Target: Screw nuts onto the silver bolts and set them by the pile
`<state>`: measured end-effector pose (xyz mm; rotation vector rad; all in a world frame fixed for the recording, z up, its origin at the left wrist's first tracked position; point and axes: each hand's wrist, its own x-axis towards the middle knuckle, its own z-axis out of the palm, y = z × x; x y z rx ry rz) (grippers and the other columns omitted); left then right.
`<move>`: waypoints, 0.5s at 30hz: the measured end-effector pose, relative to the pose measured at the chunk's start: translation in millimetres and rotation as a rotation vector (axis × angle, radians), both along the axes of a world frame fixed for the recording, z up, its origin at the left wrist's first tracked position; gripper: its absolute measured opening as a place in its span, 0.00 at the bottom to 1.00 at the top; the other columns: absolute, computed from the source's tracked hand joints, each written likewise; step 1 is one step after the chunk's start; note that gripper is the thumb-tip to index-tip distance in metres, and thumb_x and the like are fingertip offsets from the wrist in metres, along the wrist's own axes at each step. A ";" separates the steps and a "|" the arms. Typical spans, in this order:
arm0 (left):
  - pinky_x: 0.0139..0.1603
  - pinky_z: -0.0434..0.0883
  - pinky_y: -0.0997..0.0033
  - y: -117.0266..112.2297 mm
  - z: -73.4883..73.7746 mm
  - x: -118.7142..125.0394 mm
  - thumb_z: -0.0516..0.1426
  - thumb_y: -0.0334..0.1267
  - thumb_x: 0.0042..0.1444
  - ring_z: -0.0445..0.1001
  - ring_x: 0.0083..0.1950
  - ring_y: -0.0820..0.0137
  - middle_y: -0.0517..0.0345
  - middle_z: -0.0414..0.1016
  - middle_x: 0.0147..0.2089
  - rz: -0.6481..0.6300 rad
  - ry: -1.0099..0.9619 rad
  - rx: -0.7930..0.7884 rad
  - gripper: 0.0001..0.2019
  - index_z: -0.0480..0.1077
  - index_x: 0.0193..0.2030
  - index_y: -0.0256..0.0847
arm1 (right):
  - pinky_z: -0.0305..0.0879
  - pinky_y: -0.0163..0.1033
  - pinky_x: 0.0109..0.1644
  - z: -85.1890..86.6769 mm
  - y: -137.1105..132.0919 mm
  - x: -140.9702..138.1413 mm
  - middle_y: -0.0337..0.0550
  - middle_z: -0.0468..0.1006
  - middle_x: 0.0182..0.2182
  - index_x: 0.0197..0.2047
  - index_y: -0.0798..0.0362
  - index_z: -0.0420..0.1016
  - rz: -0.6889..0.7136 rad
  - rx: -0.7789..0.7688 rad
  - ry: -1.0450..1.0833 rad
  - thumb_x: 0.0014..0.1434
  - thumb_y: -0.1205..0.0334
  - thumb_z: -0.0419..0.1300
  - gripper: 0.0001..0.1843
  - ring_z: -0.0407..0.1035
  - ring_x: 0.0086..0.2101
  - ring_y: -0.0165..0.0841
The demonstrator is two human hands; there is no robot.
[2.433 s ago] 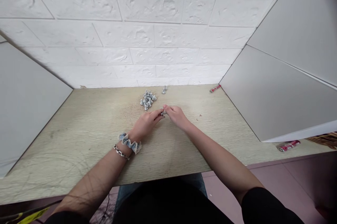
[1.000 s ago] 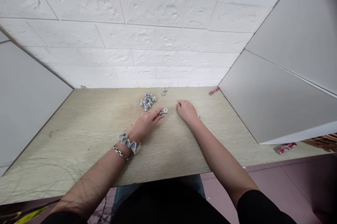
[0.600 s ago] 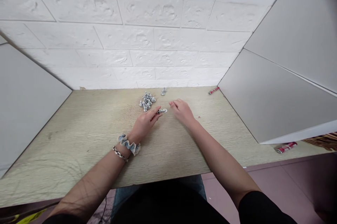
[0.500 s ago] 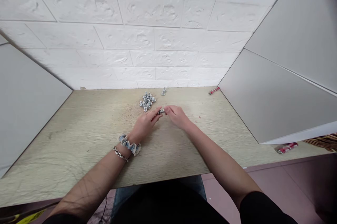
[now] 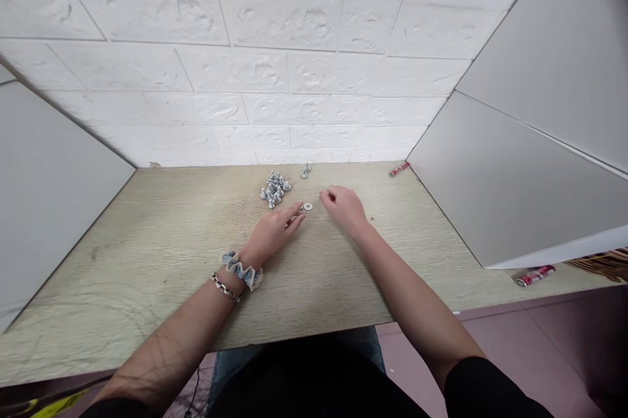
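Observation:
My left hand [image 5: 271, 232] rests low over the table, its index finger and thumb stretched out and apart. A small bit of metal [image 5: 301, 207] shows by the index fingertip, partly hidden. Just right of it a flat round washer [image 5: 308, 207] lies on the wood. My right hand [image 5: 345, 209] is curled closed to the right of the washer, apart from it; whether anything is inside its fingers is hidden. Beyond my left fingertips lies a pile of several bolts [image 5: 275, 189] with washers on them. A small separate group of bolts [image 5: 305, 171] stands nearer the wall.
The wooden table [image 5: 161, 228] ends at a white brick-patterned wall [image 5: 265, 71], with grey panels [image 5: 490, 169] at the sides. One red battery [image 5: 399, 169] lies at the back right corner; another red battery [image 5: 534, 275] is near the right front edge.
My right hand has drawn back to the right, away from my left fingertips. The washer now shows between the hands. My left fingers have parted slightly; the bolt pile stays put.

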<state>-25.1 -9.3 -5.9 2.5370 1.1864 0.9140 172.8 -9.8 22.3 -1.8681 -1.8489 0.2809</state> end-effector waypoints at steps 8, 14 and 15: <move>0.36 0.73 0.76 -4.9 4.6 1.2 0.50 0.39 0.64 0.79 0.34 0.71 0.56 0.83 0.38 -0.062 0.041 0.017 0.16 0.76 0.51 0.41 | 0.58 0.40 0.39 -4.7 15.5 37.0 0.56 0.79 0.42 0.37 0.56 0.78 -0.248 -0.237 -0.176 0.62 0.58 0.46 0.20 0.72 0.42 0.41; 0.33 0.72 0.78 -9.3 6.0 0.8 0.51 0.36 0.64 0.77 0.30 0.74 0.56 0.83 0.36 -0.090 -0.058 0.125 0.14 0.77 0.47 0.40 | 0.60 0.41 0.40 6.8 5.9 31.3 0.57 0.78 0.40 0.35 0.56 0.75 -0.210 -0.314 -0.153 0.62 0.48 0.50 0.22 0.71 0.42 0.42; 0.32 0.72 0.78 -11.5 8.3 0.6 0.51 0.36 0.64 0.77 0.29 0.75 0.55 0.82 0.35 -0.106 -0.094 0.150 0.13 0.77 0.47 0.39 | 0.59 0.40 0.39 17.9 -2.4 27.2 0.54 0.78 0.37 0.32 0.55 0.73 -0.215 -0.244 -0.138 0.62 0.47 0.51 0.21 0.71 0.40 0.41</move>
